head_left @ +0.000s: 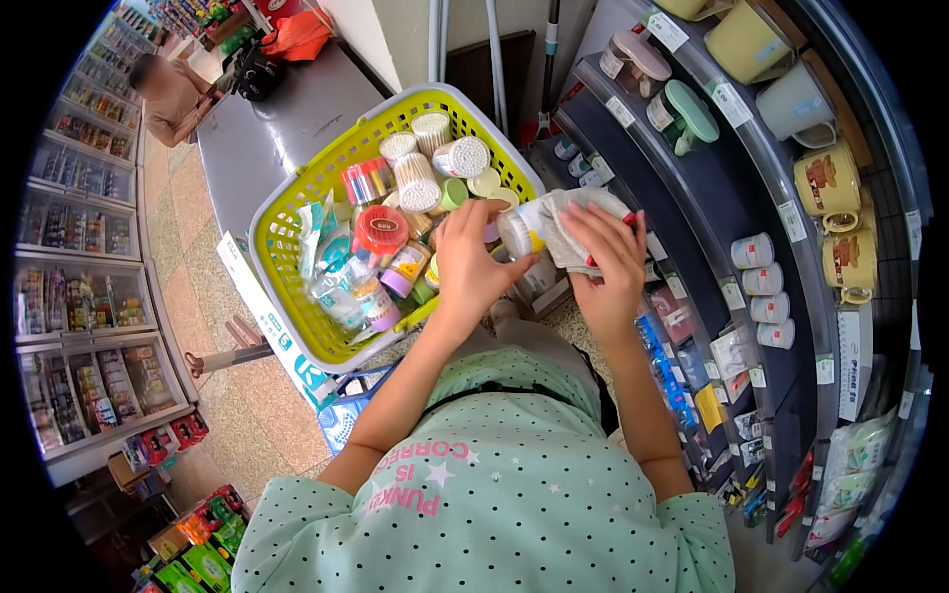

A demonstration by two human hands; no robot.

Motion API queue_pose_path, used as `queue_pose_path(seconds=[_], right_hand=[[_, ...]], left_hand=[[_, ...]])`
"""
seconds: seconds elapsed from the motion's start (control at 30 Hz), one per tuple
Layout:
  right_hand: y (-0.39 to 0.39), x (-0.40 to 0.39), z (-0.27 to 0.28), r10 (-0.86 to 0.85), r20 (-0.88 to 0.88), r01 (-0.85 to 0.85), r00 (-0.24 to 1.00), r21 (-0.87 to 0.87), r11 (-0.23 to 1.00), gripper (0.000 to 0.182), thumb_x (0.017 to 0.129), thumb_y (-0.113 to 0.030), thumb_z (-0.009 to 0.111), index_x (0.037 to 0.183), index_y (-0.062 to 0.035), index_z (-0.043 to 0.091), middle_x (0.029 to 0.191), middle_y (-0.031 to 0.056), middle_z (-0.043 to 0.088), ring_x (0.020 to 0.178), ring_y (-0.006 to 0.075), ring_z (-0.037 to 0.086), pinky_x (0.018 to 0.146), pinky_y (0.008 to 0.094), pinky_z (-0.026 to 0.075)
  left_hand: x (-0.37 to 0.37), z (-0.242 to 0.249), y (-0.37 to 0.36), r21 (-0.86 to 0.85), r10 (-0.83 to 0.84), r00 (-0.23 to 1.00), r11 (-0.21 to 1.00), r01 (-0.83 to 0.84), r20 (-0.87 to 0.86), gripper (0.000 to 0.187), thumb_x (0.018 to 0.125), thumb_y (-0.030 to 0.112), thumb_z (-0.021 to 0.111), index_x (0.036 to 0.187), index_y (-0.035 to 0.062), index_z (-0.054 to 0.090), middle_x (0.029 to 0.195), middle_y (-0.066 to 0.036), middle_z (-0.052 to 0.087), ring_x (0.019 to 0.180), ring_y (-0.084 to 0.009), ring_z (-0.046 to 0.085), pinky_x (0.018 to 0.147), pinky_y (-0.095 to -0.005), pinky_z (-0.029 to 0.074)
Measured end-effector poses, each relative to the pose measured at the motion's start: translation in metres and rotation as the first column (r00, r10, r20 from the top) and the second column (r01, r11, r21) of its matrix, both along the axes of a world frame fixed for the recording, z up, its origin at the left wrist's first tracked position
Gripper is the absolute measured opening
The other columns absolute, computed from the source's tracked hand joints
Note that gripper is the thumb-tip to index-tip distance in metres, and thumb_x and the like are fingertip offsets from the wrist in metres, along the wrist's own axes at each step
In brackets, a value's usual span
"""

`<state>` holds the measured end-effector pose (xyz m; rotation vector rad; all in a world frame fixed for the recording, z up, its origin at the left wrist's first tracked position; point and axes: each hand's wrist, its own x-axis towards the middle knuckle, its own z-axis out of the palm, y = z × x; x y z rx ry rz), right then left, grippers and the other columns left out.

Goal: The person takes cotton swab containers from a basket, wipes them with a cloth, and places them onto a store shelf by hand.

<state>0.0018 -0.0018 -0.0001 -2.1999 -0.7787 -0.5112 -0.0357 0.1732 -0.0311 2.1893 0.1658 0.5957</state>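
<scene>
A clear round container with a white lid and a yellow label (518,233) is between my two hands. My left hand (474,259) has its fingers curved round the container's near end. My right hand (605,252) presses a grey cloth with red edging (573,229) against the container's other side. Just left of my hands is a yellow-green basket with a grey rim (267,212). It holds several tubs of cotton swabs (416,183), a red-lidded tub (381,229), purple-lidded tubs (376,304) and clear plastic packets (336,296).
Curved dark shelves (633,148) on the right carry mugs (828,181), white cups (762,280) and hanging packets. A grey table (247,148) stands behind the basket, with a black bag (259,74) and an orange bag (297,38). A person (170,104) is at the far left.
</scene>
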Motion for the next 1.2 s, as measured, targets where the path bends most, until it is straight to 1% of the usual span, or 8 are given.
queue_pose_path(seconds=[0.07, 0.2, 0.3, 0.53, 0.63, 0.97, 1.07, 1.2], right_hand=[[0.006, -0.001, -0.003, -0.013, -0.026, 0.014, 1.0, 0.058, 0.998, 0.059, 0.072, 0.007, 0.069, 0.126, -0.0152, 0.07, 0.127, 0.0026, 0.069, 0.122, 0.0238, 0.06, 0.119, 0.0516, 0.029], [-0.009, 0.009, -0.006, -0.059, 0.039, 0.055, 0.998, 0.091, 0.994, 0.05, 0.079, 0.0, 0.071, 0.126, -0.0153, 0.071, 0.129, 0.0038, 0.069, 0.119, 0.0242, 0.062, 0.118, 0.0507, 0.031], [-0.021, 0.014, 0.006, -0.153, 0.106, 0.146, 0.982, 0.074, 0.987, 0.047, 0.077, 0.003, 0.07, 0.121, -0.0147, 0.072, 0.127, 0.0003, 0.07, 0.12, 0.0238, 0.061, 0.12, 0.0511, 0.027], [-0.008, 0.004, -0.012, -0.131, 0.072, 0.139, 0.989, -0.123, 0.983, 0.052, 0.071, 0.008, 0.064, 0.118, -0.0126, 0.072, 0.128, -0.0006, 0.068, 0.127, 0.0199, 0.058, 0.122, 0.0656, 0.008], [-0.001, -0.005, -0.008, -0.125, 0.065, 0.134, 0.99, -0.162, 0.978, 0.052, 0.07, 0.008, 0.064, 0.118, -0.0115, 0.072, 0.127, 0.0004, 0.068, 0.129, 0.02, 0.057, 0.121, 0.0663, 0.006], [0.025, -0.033, -0.004, 0.135, -0.013, -0.135, 0.991, -0.054, 0.989, 0.047, 0.068, 0.006, 0.069, 0.112, -0.0092, 0.074, 0.121, 0.0052, 0.071, 0.121, 0.0211, 0.064, 0.121, 0.0656, 0.012], [0.023, -0.032, 0.005, 0.227, -0.083, -0.229, 0.97, -0.016, 0.973, 0.046, 0.069, 0.006, 0.07, 0.111, -0.012, 0.075, 0.117, 0.0025, 0.073, 0.116, 0.0199, 0.067, 0.122, 0.0642, 0.009], [0.007, -0.022, 0.027, 0.131, -0.013, -0.131, 0.991, 0.012, 0.991, 0.051, 0.068, 0.01, 0.065, 0.111, -0.0148, 0.076, 0.121, 0.0006, 0.072, 0.118, 0.0202, 0.066, 0.122, 0.064, 0.004]], left_hand=[[-0.001, -0.001, 0.0, -0.011, 0.007, 1.0, 1.0, -0.007, 0.002, 0.059, 0.052, 0.011, 0.094, 0.103, 0.001, 0.066, 0.094, -0.011, 0.065, 0.089, -0.0276, 0.061, 0.083, -0.0391, 0.05], [-0.004, 0.001, -0.001, -0.024, 0.025, 0.999, 0.999, -0.026, -0.022, 0.057, 0.054, 0.011, 0.094, 0.102, 0.0001, 0.065, 0.093, -0.011, 0.065, 0.089, -0.0275, 0.061, 0.083, -0.0385, 0.05], [-0.006, -0.002, -0.002, -0.056, 0.032, 0.999, 0.998, -0.033, -0.02, 0.057, 0.054, 0.011, 0.094, 0.102, 0.0001, 0.065, 0.093, -0.011, 0.065, 0.089, -0.027, 0.062, 0.082, -0.0379, 0.051], [-0.006, 0.001, -0.008, -0.062, 0.044, 0.999, 0.997, -0.044, 0.003, 0.057, 0.053, 0.011, 0.094, 0.101, 0.0001, 0.066, 0.093, -0.011, 0.065, 0.086, -0.0273, 0.062, 0.081, -0.0377, 0.051], [-0.005, -0.004, -0.007, -0.05, 0.039, 0.999, 0.998, -0.039, -0.002, 0.057, 0.052, 0.012, 0.093, 0.101, 0.0033, 0.065, 0.093, -0.01, 0.064, 0.089, -0.0296, 0.062, 0.085, -0.0398, 0.046], [-0.004, -0.01, -0.006, -0.095, 0.025, 0.999, 0.995, -0.023, 0.019, 0.041, 0.061, 0.004, 0.078, 0.1, 0.0028, 0.065, 0.09, -0.012, 0.061, 0.09, -0.0336, 0.059, 0.089, -0.0419, 0.043], [-0.007, 0.004, -0.002, 0.006, 0.008, 0.998, 1.0, -0.008, 0.054, 0.028, 0.074, 0.004, 0.073, 0.101, 0.001, 0.066, 0.093, -0.013, 0.065, 0.09, -0.0332, 0.063, 0.086, -0.0399, 0.047], [-0.006, -0.007, -0.007, 0.053, 0.018, 0.999, 0.998, -0.02, 0.04, 0.047, 0.062, 0.008, 0.082, 0.106, 0.0072, 0.064, 0.095, -0.009, 0.06, 0.1, -0.0323, 0.058, 0.095, -0.0437, 0.04]])
